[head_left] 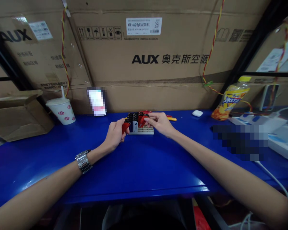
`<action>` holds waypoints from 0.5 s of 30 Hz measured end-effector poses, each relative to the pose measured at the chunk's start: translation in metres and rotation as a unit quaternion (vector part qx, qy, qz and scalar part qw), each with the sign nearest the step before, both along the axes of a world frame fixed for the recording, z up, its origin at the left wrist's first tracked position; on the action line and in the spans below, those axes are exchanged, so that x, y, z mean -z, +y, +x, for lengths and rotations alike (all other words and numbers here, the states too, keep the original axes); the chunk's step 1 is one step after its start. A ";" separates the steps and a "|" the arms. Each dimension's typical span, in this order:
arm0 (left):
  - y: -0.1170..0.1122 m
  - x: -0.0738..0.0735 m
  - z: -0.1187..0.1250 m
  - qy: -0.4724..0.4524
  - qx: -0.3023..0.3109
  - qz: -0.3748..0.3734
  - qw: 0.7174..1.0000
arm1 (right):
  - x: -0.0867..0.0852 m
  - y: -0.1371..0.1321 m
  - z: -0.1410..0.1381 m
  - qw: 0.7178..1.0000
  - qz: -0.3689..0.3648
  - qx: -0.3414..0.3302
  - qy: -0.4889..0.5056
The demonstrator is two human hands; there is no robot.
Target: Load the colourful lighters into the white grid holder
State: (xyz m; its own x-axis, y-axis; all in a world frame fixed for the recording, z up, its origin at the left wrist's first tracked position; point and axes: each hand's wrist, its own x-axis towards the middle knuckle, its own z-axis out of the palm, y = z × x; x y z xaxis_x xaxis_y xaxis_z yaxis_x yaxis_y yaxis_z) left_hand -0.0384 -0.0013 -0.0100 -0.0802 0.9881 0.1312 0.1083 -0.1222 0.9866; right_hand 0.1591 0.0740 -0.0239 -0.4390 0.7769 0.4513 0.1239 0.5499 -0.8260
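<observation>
The left hand [115, 134] is curled around a red-and-black object [125, 127], and the right hand [160, 123] is pinched onto a red piece [143, 120]. Both are held at a grey plastic rack [141, 131] of upright dark objects [132, 118] on the blue bench [139, 163]. A paper cup [61, 111] is placed far left, an earbud case [197, 113] far right, and an AUX carton [144, 60] stands behind.
</observation>
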 end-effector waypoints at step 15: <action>-0.006 0.002 0.003 0.126 -0.001 0.116 0.985 | -0.008 -0.011 -0.006 0.923 0.252 0.131 -0.258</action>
State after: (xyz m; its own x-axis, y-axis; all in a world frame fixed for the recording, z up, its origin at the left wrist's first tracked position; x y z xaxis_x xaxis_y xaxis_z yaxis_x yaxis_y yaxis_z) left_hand -0.0350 -0.0071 -0.0125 -0.0186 0.9289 0.3698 0.3471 -0.3409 0.8737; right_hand 0.1530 0.0628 -0.0163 -0.5229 0.6350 0.5686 0.6127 0.7438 -0.2672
